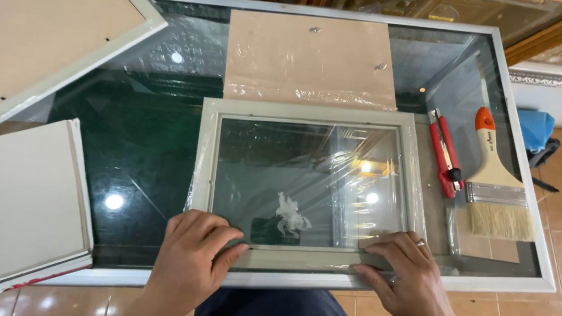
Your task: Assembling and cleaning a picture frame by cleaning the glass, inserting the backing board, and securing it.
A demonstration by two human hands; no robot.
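My left hand (pixel 192 256) and right hand (pixel 407 277) rest palm-down on the near rail of a pale grey picture frame (pixel 313 113), which lies flat on the glass table (pixel 145 138) directly ahead of me, wrapped in clear plastic film (pixel 354 179). Neither hand grips: the left fingers are bent, tips pressing the rail's inner edge; the right fingers lie flatter, thumb along the outer edge. Beyond the frame lies a tan backing board (pixel 311 58). To the right of my right hand are a red utility knife (pixel 446 153) and a broad paintbrush (pixel 498 186) with an orange-tipped handle. To the left of my left hand lie two more frames (pixel 31 44), back side up.
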